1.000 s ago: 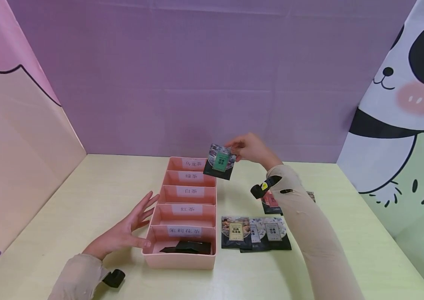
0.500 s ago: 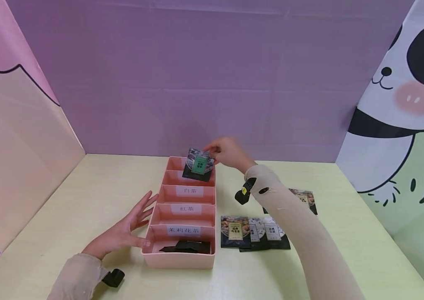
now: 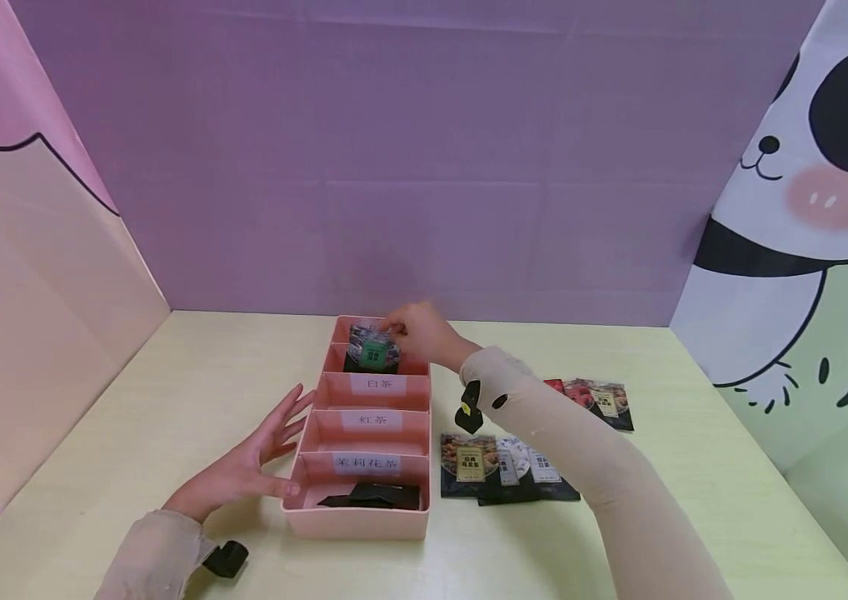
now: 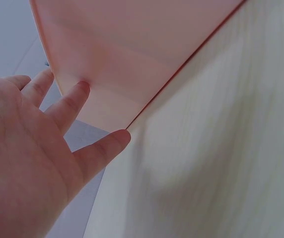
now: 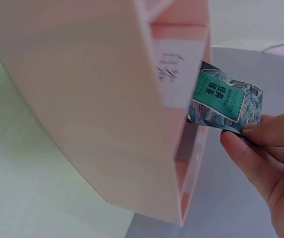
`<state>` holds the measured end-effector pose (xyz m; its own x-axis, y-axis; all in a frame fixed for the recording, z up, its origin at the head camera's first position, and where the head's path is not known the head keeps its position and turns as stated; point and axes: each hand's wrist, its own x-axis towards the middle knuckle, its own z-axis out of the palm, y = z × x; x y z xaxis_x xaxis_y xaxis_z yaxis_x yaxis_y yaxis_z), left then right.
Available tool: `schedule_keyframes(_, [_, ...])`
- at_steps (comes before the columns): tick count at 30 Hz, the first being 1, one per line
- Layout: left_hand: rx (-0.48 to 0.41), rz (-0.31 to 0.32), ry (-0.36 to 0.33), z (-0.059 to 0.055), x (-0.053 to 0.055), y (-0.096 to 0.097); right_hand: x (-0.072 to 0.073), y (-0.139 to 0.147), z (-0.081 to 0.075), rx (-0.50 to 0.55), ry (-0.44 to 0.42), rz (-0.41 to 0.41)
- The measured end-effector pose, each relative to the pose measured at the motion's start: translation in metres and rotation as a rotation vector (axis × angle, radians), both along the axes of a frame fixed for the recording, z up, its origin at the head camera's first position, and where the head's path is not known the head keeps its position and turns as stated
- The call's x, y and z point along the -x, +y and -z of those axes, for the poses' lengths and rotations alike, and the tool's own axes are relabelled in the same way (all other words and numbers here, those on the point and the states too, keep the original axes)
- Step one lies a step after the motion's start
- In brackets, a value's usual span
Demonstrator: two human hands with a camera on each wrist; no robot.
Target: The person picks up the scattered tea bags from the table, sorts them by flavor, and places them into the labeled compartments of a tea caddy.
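Note:
A pink divided box (image 3: pixel 355 523) with paper labels stands on the table, its compartments in a row running away from me. My right hand (image 3: pixel 427 333) pinches a green tea bag packet (image 3: pixel 372 350) by its upper edge. The packet's lower end is inside the second compartment from the back; the right wrist view shows its green label (image 5: pixel 221 96) above the box rim. My left hand (image 3: pixel 247 467) rests against the box's left side with fingers spread and straight, and in the left wrist view fingertips (image 4: pixel 83 88) touch the pink wall. Black packets (image 3: pixel 379 497) lie in the front compartment.
Right of the box lie a yellow-labelled packet (image 3: pixel 469 465) and overlapping white-labelled packets (image 3: pixel 544 468). Further back, more packets (image 3: pixel 607 404) lie partly behind the right sleeve. A purple backdrop (image 3: pixel 409 167) rises behind the table.
My right hand has carried the green tea packet leftward and down, from beside the box into its second compartment from the back. The left hand has stayed in place.

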<state>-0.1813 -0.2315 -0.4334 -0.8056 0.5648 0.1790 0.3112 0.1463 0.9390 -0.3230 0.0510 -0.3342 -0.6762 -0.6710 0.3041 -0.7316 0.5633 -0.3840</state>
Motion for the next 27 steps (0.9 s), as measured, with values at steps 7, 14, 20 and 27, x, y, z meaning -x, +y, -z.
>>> schedule_keyframes(7, [0.006,0.006,0.016,0.002,0.001,-0.001,-0.013,-0.003,0.008,-0.034,-0.015,-0.050])
schedule_keyframes(14, [0.008,0.013,0.039,0.001,0.002,-0.001,-0.022,-0.005,0.017,-0.028,-0.072,-0.066])
schedule_keyframes(20, [0.011,0.020,0.043,0.002,0.002,-0.001,-0.021,-0.005,0.028,-0.010,-0.086,-0.085])
schedule_keyframes(27, [0.003,0.035,0.042,0.002,0.005,0.000,-0.018,-0.001,0.034,-0.051,-0.057,-0.115])
